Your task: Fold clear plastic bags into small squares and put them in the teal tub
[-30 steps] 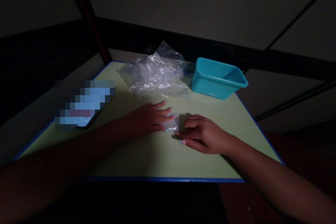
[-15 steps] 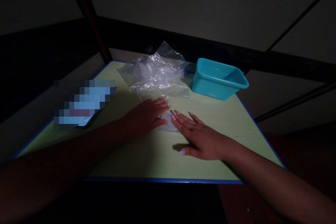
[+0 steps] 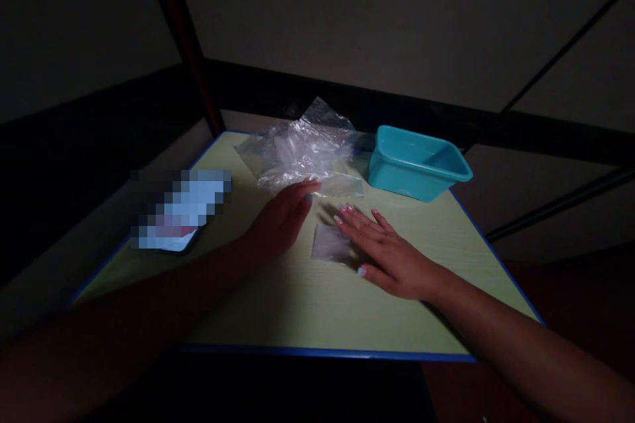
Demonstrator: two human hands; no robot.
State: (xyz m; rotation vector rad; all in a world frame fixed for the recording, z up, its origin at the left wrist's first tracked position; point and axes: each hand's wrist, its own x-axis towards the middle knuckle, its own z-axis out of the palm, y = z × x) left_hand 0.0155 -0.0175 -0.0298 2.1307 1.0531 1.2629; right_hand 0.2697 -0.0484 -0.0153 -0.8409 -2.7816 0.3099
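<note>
A small clear plastic bag [image 3: 328,244] lies flat on the table in the middle of the head view. My right hand [image 3: 384,251] hovers with spread fingers over the bag's right side, holding nothing; whether a fingertip touches it I cannot tell. Left of the bag and a little behind it, my left hand [image 3: 284,217] is tilted on edge with its fingers stretched out and nothing held. Its fingertips overlap the near edge of a crumpled heap of clear plastic bags [image 3: 302,152] in this view.
A turquoise plastic tub [image 3: 411,175] stands at the back right of the pale table [image 3: 297,317], which has a blue edge. On the left rests a phone [image 3: 181,238], partly blurred out. A wall [image 3: 347,20] rises behind. The room is dim.
Both hands have lifted off the small bag and moved apart. My left hand has turned on edge, leaving more of the bag uncovered. The whole view has shifted slightly.
</note>
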